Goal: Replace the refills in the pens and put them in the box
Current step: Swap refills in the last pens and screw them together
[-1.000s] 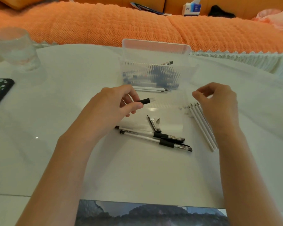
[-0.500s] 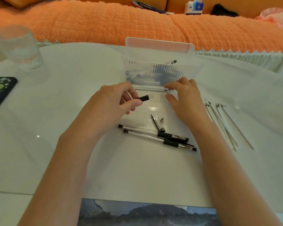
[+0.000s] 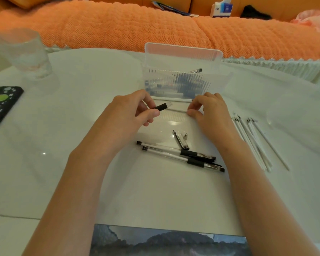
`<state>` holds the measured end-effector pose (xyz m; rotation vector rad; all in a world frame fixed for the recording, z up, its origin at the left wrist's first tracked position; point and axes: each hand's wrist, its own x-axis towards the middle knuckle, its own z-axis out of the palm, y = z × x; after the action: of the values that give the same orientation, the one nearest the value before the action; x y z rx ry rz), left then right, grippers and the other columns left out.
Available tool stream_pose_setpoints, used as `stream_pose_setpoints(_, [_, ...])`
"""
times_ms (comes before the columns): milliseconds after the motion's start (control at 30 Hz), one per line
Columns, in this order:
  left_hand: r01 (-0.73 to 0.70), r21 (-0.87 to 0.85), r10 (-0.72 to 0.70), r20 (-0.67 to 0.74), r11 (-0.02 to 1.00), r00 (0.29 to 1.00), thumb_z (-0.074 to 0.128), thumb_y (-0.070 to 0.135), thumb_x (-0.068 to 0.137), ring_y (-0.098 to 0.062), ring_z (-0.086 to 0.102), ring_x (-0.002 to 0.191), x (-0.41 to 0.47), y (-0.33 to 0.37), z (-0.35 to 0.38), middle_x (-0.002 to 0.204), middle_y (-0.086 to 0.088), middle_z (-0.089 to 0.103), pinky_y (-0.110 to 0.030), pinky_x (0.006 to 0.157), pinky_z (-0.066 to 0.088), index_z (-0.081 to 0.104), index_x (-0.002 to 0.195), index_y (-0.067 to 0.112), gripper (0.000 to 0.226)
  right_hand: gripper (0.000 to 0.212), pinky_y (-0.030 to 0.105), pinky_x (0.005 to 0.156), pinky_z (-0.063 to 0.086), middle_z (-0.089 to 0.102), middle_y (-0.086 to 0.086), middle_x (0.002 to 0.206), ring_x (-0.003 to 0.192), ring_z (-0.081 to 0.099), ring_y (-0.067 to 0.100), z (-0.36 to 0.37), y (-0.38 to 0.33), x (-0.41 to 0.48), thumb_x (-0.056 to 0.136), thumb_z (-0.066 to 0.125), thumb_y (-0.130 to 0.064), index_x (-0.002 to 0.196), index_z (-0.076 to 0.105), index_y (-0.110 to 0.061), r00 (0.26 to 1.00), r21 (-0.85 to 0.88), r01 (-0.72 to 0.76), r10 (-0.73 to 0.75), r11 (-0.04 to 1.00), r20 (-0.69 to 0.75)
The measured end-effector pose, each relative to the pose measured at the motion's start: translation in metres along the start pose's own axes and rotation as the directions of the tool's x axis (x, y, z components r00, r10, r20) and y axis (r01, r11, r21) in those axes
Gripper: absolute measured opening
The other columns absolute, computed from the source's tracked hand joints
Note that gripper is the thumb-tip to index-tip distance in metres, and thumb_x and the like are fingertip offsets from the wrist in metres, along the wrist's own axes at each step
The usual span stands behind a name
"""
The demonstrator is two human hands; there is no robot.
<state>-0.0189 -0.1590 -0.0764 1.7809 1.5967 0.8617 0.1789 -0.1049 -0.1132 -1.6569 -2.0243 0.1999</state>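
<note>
There is only one view, a wide-angle camera worn on the person's head. It looks forward and down on the white table. It is close – both forearms come in from the bottom edge and fill much of the lower half. The left hand, gripping a pen barrel, and the right hand, pinching a refill, sit just above the middle, with the clear box right behind them. The orange sofa crosses the top of the frame — the far limit of the view
</note>
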Motion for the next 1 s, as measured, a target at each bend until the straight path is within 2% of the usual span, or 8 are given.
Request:
stream_pose_setpoints(67, [-0.001,-0.012,0.0,-0.017,1.0,1.0,0.062,0.027,0.089,-0.002,0.065,0.071,0.0,-0.001,0.0,0.076,0.008,0.068,-0.028,0.081,0.051,0.059,0.089,0.022,0.005,0.006,0.022,0.078,0.029,0.058,0.003,0.091,0.09,0.041,0.015,-0.002,-0.001,-0.001,0.089,0.061,-0.012,0.089,0.065,-0.008,1.0,0.018,-0.017,0.016,1.0,0.01])
stream_pose_setpoints(133, [0.0,-0.028,-0.001,-0.034,1.0,0.999,0.061,0.025,0.09,-0.005,0.066,0.073,0.001,-0.001,-0.001,0.078,0.007,0.069,-0.033,0.085,0.052,0.058,0.091,0.021,0.005,0.004,0.021,0.074,0.034,0.059,0.0,0.089,0.087,0.049,0.014,-0.008,-0.001,-0.002,0.09,0.059,-0.012,0.088,0.062,-0.013,0.997,0.119,-0.076,0.076,0.99,0.006])
stream_pose_setpoints(233, [0.012,-0.042,-0.015,-0.065,0.999,0.998,0.06,0.024,0.09,-0.007,0.067,0.076,0.002,-0.002,-0.005,0.08,0.005,0.069,-0.038,0.087,0.052,0.058,0.094,0.019,0.007,0.005,0.008,0.063,0.039,0.064,-0.005,0.079,0.071,0.054,-0.002,-0.023,-0.002,-0.006,0.091,0.058,-0.01,0.088,0.062,-0.013,0.992,0.295,-0.118,0.127,0.948,-0.011])
stream_pose_setpoints(433, [0.026,-0.039,-0.03,-0.129,0.999,0.991,0.06,0.023,0.09,-0.004,0.067,0.074,0.003,-0.008,-0.011,0.078,0.006,0.069,-0.031,0.085,0.052,0.058,0.093,0.018,0.006,0.01,0.009,0.063,0.046,0.066,-0.005,0.073,0.062,0.056,-0.002,-0.043,-0.003,-0.021,0.09,0.06,-0.008,0.084,0.062,-0.015,0.992,0.452,-0.106,0.127,0.886,-0.017])
stream_pose_setpoints(633, [0.029,-0.035,-0.034,-0.143,0.999,0.989,0.06,0.023,0.09,-0.002,0.066,0.073,0.002,-0.009,-0.014,0.078,0.007,0.069,-0.03,0.086,0.052,0.058,0.093,0.018,0.006,0.018,0.012,0.064,0.048,0.065,-0.008,0.071,0.062,0.058,0.0,-0.047,-0.006,-0.026,0.089,0.061,-0.007,0.079,0.061,-0.022,0.995,0.469,-0.091,0.099,0.879,0.009])
stream_pose_setpoints(767, [0.03,-0.045,-0.036,-0.154,0.999,0.987,0.06,0.021,0.09,-0.003,0.066,0.074,0.002,-0.009,-0.015,0.077,0.007,0.069,-0.036,0.088,0.051,0.058,0.092,0.018,0.005,0.016,0.011,0.063,0.047,0.066,-0.007,0.071,0.062,0.057,-0.001,-0.048,-0.005,-0.027,0.089,0.061,-0.007,0.08,0.062,-0.021,0.994,0.465,-0.101,0.11,0.88,0.006])
stream_pose_setpoints(1000, [0.025,-0.038,-0.031,-0.166,0.999,0.986,0.061,0.021,0.09,-0.002,0.066,0.072,0.002,-0.011,-0.017,0.077,0.007,0.069,-0.037,0.088,0.052,0.059,0.092,0.017,0.005,0.016,0.01,0.064,0.048,0.065,-0.006,0.072,0.063,0.057,0.0,-0.049,-0.005,-0.026,0.089,0.061,-0.006,0.08,0.062,-0.019,0.993,0.458,-0.108,0.119,0.883,0.004])
